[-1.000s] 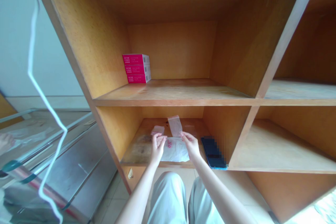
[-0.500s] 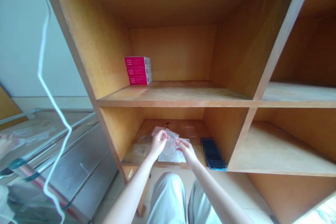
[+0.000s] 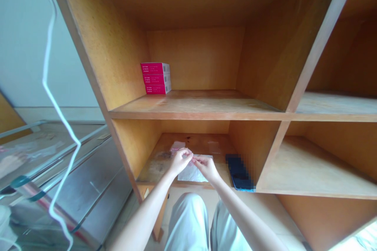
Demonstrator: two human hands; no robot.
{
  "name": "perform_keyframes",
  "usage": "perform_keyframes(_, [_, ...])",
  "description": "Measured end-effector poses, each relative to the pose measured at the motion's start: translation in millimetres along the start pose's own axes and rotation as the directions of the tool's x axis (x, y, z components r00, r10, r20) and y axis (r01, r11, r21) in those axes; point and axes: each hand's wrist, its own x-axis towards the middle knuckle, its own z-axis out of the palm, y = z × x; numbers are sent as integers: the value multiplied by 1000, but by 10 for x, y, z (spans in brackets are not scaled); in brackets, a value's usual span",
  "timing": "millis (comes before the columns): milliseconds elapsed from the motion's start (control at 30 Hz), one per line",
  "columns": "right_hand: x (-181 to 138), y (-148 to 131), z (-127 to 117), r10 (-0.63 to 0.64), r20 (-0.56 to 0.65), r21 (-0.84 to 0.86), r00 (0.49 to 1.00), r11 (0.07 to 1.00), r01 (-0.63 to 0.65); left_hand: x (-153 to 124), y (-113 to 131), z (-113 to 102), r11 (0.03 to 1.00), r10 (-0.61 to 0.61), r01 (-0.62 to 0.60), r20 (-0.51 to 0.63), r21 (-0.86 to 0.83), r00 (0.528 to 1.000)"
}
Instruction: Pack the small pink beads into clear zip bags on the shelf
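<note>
My left hand (image 3: 180, 161) and my right hand (image 3: 207, 165) meet fingertip to fingertip over the lower shelf. Both are closed in a pinch on a small clear plastic zip bag, which barely shows now between and below the fingers. Beneath them a white sheet (image 3: 193, 175) lies at the shelf's front edge. Just behind my left hand is a small clear packet with pink on it (image 3: 177, 146). Another flat clear bag (image 3: 214, 147) rests farther back, to the right.
A dark, blurred-out flat object (image 3: 240, 174) lies at the right of the lower shelf. Three stacked pink boxes (image 3: 155, 79) stand on the upper shelf (image 3: 200, 104). A white cable (image 3: 63, 121) hangs at left, before a glass-topped case (image 3: 88, 137); a hand shows there.
My hands have come together, the right moving left and the left slightly right. The bag, spread between them before, is now mostly hidden by the fingers.
</note>
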Motion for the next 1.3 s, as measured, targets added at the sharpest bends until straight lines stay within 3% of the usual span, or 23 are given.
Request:
perform_keyframes(200, [39, 11, -9, 29, 51, 14, 998, 999, -30, -1, -5, -22, 997, -67, 65, 40, 51, 997])
perform_keyframes(367, [99, 0, -10, 30, 83, -126, 996, 992, -20, -2, -19, -34, 992, -99, 93, 76, 83, 992])
perform_keyframes(500, [127, -10, -11, -1, 106, -241, 994, 970, 27, -13, -69, -23, 987, -96, 84, 82, 138, 992])
perform_keyframes(800, [177, -26, -56, -5, 197, -301, 980, 951, 66, 16, -99, -42, 985, -49, 24, 147, 172, 988])
perform_keyframes(1133, [208, -102, -104, 27, 216, -235, 976, 972, 26, 76, -102, -93, 990, -79, 55, 184, 133, 980])
perform_keyframes(1300, [236, -79, -96, 21, 237, -123, 971, 992, 9, 96, -58, -111, 990, -131, 118, 182, 82, 975])
